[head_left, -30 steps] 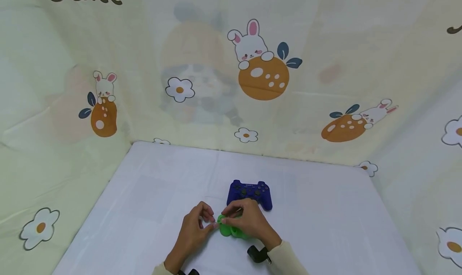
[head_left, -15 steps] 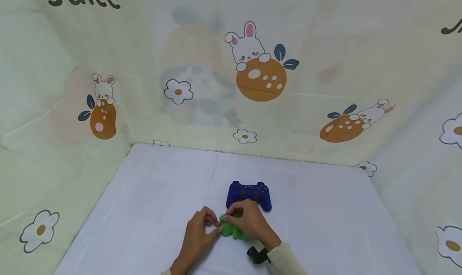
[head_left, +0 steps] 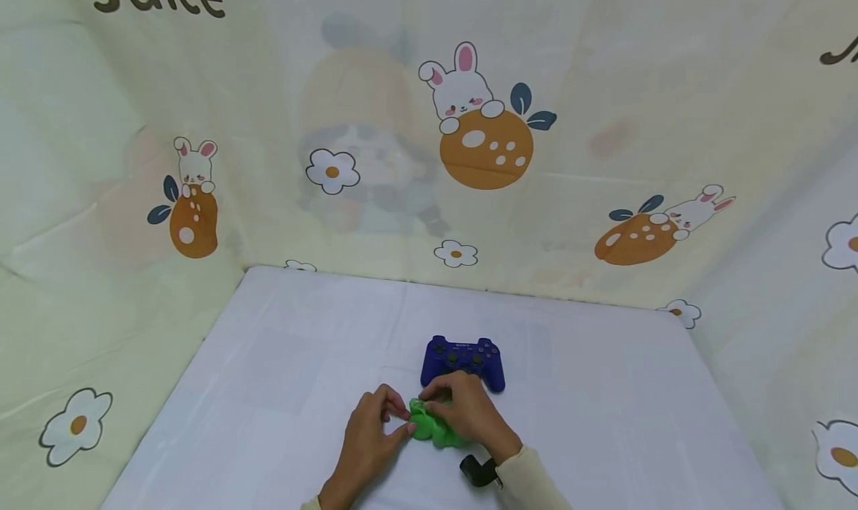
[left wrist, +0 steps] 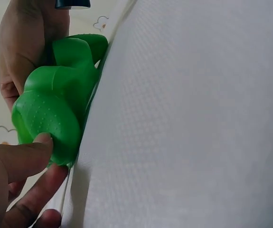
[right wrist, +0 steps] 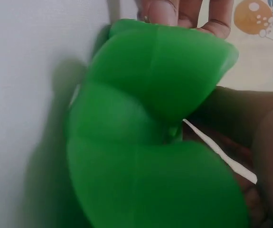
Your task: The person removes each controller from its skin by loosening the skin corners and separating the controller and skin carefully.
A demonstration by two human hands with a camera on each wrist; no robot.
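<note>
A soft green silicone controller cover is held low over the white tabletop between both hands. Its rounded, hollow-looking lobes fill much of the right wrist view, and rows of small raised dots mark the end seen in the left wrist view. The left hand pinches that dotted end, thumb on top and fingers beneath. From the other side, the right hand pinches the cover's upper edge with thumb and fingers; its palm hides part of the cover. A blue game controller lies just beyond the right hand.
The white-covered table meets a printed cloth backdrop at its far edge and at both sides. A black wrist mount sits at the right wrist, by the sleeve cuff.
The left hand has shifted slightly right, and its thumb and fingers now sit on the cover's left end. More of the green lobes show below the right hand. The controller stays put.
</note>
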